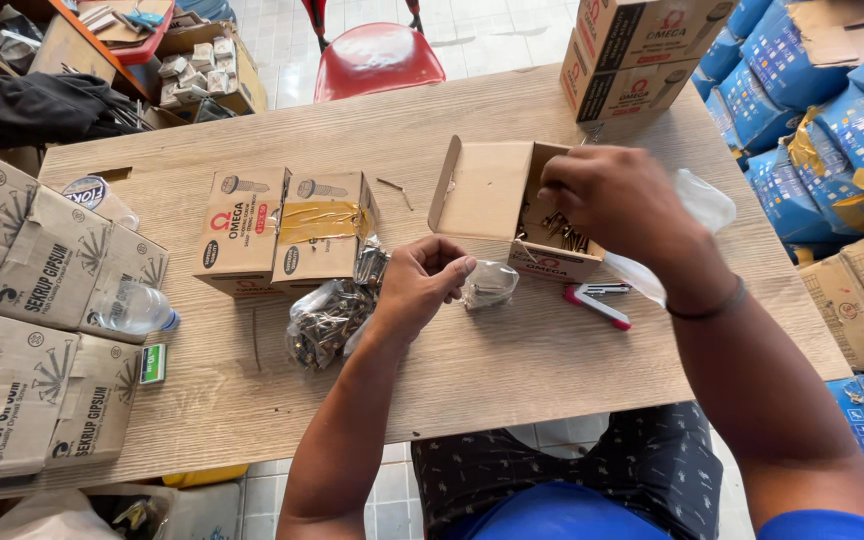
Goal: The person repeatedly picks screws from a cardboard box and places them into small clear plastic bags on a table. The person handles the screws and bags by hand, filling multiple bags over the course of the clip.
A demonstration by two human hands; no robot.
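My right hand (pixel 617 200) is curled over the mouth of the small open brown cardboard box of metal screws (pixel 537 215), fingers bent down into it. Whether they have pinched any screws I cannot tell, since my knuckles hide the fingertips. My left hand (pixel 422 280) sits just in front of that box, closed in a loose fist, with thumb and fingertips pinching the rim of a small clear plastic bag (pixel 490 283) that rests on the pale wooden table (pixel 512 370), touching the box's front lower corner.

Just right of the bag, also in front of the box, lies a red-and-white stapler (pixel 597 300). A crumpled sheet of clear plastic (pixel 697 205) spreads out behind my right wrist, to the right of the box. To the left of the box stand two closed brown cardboard boxes (pixel 287 230) side by side, one banded with yellow tape. In front of those, well left of the open box, a clear plastic bag filled with dark screws (pixel 327 320) lies beside my left forearm. Far to the left of the box, at the table's edge, flattened cardboard cartons (pixel 37 330) are stacked with a clear plastic bottle (pixel 132 308) among them.
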